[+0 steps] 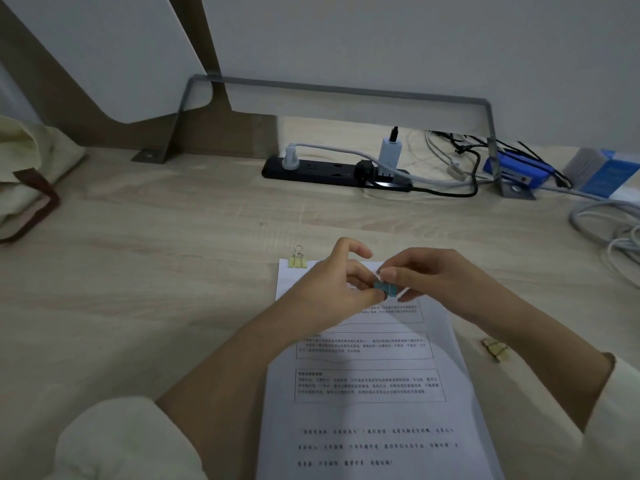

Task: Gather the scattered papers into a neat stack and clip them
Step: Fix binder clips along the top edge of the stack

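On pale wood-grain counter (pixel 173 254), white papers (pixel 374 410) are lying stacked, boxed print too blurred to read. Near the top edge, left hand (pixel 341 284) and right hand (pixel 426 275) are pinching blue clip (pixel 385 289). At top-left corner, yellow clip (pixel 298 261) is sitting; spare clip (pixel 495 348) is lying right. By wall (pixel 415 46), power strip (pixel 332 171) is sitting.

**Papers squared up, one clip on, one in the fingers**

The stack of white printed sheets (pixel 370 427) lies flat on the tabletop (pixel 138 271), edges aligned. A yellow binder clip (pixel 298 260) bites its corner at 11 o'clock, wire handle pointing away. Towards 12 o'clock a blue binder clip (pixel 385 289) is pinched between the left hand (pixel 341 285) and the right hand (pixel 426 275). At 3 o'clock, loose yellow clips (pixel 495 348) lie apart from the stack, blurred.
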{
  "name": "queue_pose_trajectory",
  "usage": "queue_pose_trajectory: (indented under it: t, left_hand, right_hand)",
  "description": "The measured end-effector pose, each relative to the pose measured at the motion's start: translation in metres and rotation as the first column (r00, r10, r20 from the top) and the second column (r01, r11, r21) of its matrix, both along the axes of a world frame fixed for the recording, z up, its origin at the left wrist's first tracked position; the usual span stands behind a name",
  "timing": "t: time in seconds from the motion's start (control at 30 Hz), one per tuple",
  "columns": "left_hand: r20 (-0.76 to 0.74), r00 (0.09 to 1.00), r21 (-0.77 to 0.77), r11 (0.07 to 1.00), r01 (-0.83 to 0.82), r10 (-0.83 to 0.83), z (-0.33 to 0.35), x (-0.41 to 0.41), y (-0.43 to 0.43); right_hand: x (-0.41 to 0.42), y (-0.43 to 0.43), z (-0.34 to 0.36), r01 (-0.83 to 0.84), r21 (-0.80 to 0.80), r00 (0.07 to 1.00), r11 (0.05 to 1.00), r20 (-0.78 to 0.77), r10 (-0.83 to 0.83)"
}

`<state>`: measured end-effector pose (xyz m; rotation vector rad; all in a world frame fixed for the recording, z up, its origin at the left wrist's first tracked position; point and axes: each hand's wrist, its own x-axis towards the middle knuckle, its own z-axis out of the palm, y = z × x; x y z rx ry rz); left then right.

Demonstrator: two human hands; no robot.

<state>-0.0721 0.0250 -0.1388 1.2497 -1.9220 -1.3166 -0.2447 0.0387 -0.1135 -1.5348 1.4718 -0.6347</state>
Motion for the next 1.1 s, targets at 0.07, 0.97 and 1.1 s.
queue_pose_trajectory:
  t: [0.07, 0.97, 1.1]
  left_hand:
    - [0.211, 0.977, -0.139, 0.990, 0.014, 0.016, 0.003, 0.006, -0.013]
    - [0.470, 0.796, 0.251, 0.923, 0.293, -0.381, 0.006, 0.018, -0.097]
    - [0.441, 0.823, 0.223, 0.932, 0.285, -0.358, 0.004, 0.020, -0.097]
  right_hand:
    - [-0.004, -0.010, -0.001, 0.043, -0.041, 0.999, 0.998, -0.008, -0.044]
    - [0.009, -0.080, -0.036, -0.034, -0.001, 0.986, 0.999, 0.162, 0.033]
    - [0.009, -0.086, -0.037, -0.079, 0.058, 0.984, 0.995, 0.163, 0.068]
